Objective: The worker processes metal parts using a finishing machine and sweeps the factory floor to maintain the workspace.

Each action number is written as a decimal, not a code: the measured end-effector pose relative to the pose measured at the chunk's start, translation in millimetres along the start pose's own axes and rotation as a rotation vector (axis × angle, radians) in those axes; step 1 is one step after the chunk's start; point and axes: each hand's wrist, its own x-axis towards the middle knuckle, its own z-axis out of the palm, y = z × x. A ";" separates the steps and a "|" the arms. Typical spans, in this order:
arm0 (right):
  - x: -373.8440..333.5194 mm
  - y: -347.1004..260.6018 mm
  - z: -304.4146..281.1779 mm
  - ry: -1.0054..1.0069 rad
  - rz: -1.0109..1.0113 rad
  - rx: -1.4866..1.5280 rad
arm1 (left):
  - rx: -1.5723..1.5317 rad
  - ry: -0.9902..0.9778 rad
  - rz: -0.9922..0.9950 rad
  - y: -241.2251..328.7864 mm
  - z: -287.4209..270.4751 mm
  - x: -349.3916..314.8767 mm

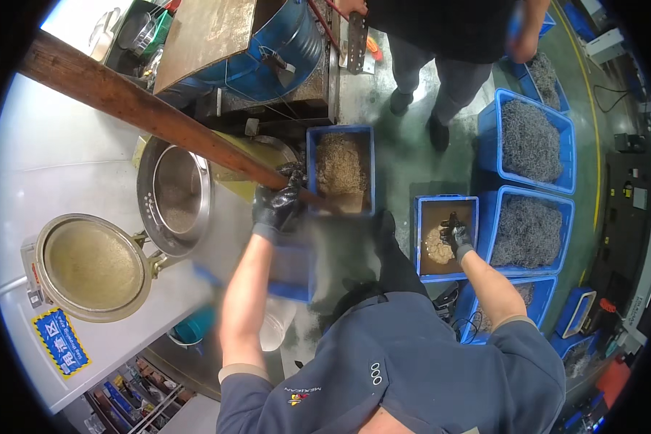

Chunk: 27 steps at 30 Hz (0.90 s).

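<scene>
A long wooden pole [152, 116] slants from the upper left down to a blue bin [309, 170] of tan granular material [340, 163]. My left hand [276, 206], in a black glove, is closed around the pole near its lower end. At the right, my right hand [456, 235], also black-gloved, reaches into a second blue bin [447, 277]. Its fingers look spread, over or touching a pale heap [437, 247] surrounded by a brown layer. Whether the fingertips are sunk into the heap is hard to see.
Blue crates [532, 141] of grey metal shavings line the right side. Another person [441, 36] stands ahead. A round machine bowl [173, 192] and an open lid [94, 267] are at the left. A blue drum [289, 50] stands beyond.
</scene>
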 end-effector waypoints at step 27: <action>2.3 86.5 5.1 -0.470 0.117 0.949 | -0.137 0.062 0.267 -114.4 46.0 -79.1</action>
